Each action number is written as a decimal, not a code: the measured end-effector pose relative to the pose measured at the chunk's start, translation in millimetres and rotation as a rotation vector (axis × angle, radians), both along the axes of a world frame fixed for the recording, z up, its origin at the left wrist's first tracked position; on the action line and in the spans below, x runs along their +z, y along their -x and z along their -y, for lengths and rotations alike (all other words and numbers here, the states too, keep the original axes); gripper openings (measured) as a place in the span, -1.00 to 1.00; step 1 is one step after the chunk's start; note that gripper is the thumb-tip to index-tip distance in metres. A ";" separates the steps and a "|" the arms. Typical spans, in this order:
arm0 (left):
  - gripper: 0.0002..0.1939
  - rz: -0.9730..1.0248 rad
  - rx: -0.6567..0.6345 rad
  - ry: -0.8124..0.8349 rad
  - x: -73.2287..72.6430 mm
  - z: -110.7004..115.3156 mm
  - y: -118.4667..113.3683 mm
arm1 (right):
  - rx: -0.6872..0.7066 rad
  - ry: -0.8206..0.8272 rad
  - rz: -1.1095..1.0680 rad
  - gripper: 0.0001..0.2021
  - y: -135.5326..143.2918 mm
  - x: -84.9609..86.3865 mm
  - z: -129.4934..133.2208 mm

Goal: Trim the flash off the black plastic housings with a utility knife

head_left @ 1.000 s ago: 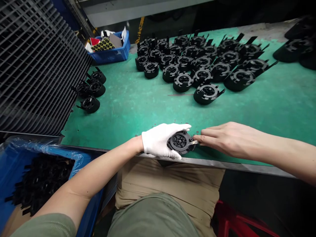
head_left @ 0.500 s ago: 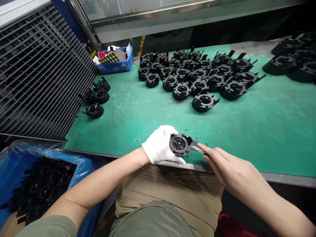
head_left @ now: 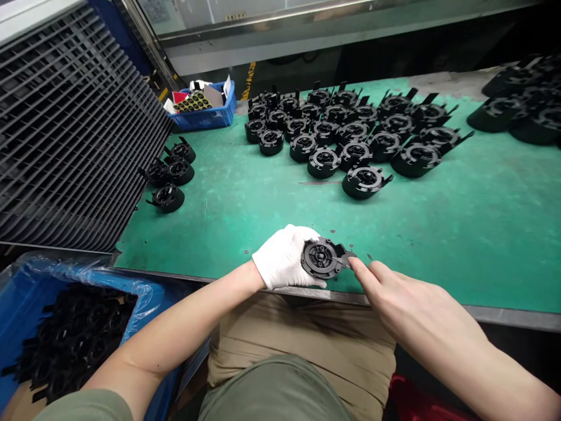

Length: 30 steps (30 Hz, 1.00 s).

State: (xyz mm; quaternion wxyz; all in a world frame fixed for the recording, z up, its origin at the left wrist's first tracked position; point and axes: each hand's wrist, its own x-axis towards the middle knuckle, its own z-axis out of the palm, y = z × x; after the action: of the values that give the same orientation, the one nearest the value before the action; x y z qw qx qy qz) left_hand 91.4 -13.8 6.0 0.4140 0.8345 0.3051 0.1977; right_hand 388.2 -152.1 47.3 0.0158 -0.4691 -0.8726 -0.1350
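My left hand (head_left: 287, 257), in a white glove, is closed around a round black plastic part (head_left: 319, 258) near the front edge of the green table. The part's ringed face is turned up, and a tab sticks out on its right side. My bare right hand (head_left: 390, 286) grips a small knife (head_left: 343, 261) with a thin metal blade. The blade lies against the part's right rim. Its handle is mostly hidden in my fingers. Small dark scraps (head_left: 369, 257) lie on the table around the part.
Several similar black parts (head_left: 324, 162) stand in rows at the back, with more at far right and a small group (head_left: 167, 197) at left. A blue bin (head_left: 153, 292) of black pieces sits lower left. A small blue box (head_left: 205, 118) and grey slatted racks (head_left: 65, 128) stand beyond.
My right hand has shifted slightly, bringing the blade leftward over the part's rim. The part has tilted a little so its face shows more fully; my left hand keeps its hold.
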 end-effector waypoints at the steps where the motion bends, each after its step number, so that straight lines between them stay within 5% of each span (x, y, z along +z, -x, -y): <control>1: -0.22 -0.005 -0.004 -0.005 1.2 0.0 -0.4 | 0.001 0.009 0.005 -0.22 0.7 1.0 0.8; 13: -0.31 -0.033 -0.006 0.015 9.7 0.6 -1.1 | 0.093 0.147 -0.020 -0.13 -10.8 3.4 -6.0; 18: -0.20 -0.010 -0.024 -0.016 3.1 -1.9 0.2 | 0.103 0.185 -0.147 -0.25 -18.4 -1.5 -18.5; 25: 0.20 -0.156 0.297 -0.172 -13.2 19.8 5.2 | 0.055 0.087 -0.380 -0.60 -23.0 6.8 -7.0; 30: 0.10 -0.196 0.307 -0.213 -7.7 32.5 11.4 | 0.017 -0.031 -0.346 -0.57 0.9 2.9 11.4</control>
State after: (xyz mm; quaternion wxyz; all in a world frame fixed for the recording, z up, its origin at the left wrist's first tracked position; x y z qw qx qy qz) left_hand 80.0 -46.3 -1.7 0.2570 0.8325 0.4448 0.2073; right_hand 387.3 -163.5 50.2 0.1739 -0.4775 -0.8587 -0.0654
